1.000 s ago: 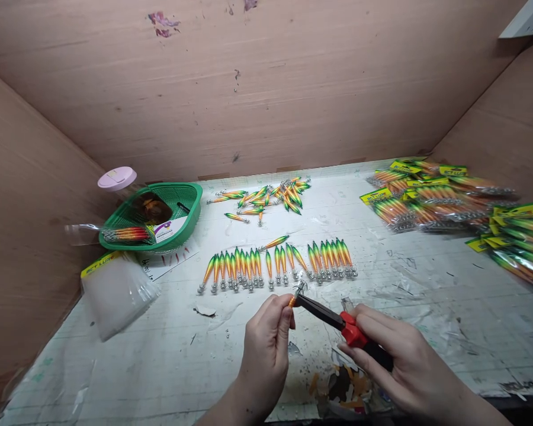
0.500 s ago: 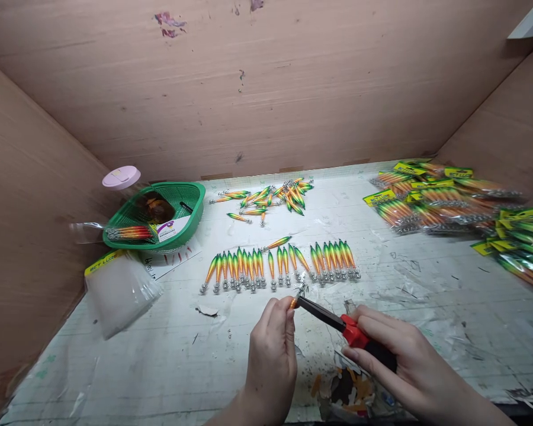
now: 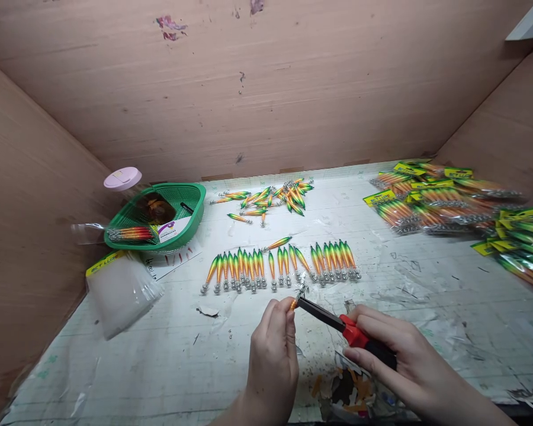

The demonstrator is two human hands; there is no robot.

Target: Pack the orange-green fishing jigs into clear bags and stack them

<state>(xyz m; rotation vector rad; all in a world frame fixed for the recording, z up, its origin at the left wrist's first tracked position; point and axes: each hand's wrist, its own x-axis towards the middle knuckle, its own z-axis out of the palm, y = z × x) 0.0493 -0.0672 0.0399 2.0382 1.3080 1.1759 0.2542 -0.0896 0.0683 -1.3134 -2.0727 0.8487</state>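
Observation:
Between the fingertips of my left hand point(image 3: 273, 349) is a fishing lure point(image 3: 293, 304), its orange body mostly hidden and its metal hooks pointing up and away. My right hand point(image 3: 395, 349) is wrapped around red-and-black long-nosed pliers point(image 3: 324, 313). The plier tips meet the lure just below its hooks. Beyond my hands, a row of green-and-orange lures point(image 3: 244, 269) lies with hooks toward me, and one lure point(image 3: 279, 243) rests crosswise above the row. Farther back is a loose heap of similar lures point(image 3: 295, 198).
At left stands a green basket point(image 3: 195, 219) holding packaged lures, near a pink-lidded cup point(image 3: 122, 178) and clear plastic bags point(image 3: 124, 299). Bagged lures point(image 3: 439, 201) are piled at right. Paint scraps point(image 3: 349, 387) lie at the front edge. Wooden walls point(image 3: 266, 118) enclose the table.
Almost nothing differs: the whole view has shifted very slightly. Both hands keep their holds, with the pliers still at the base of the lure's hooks.

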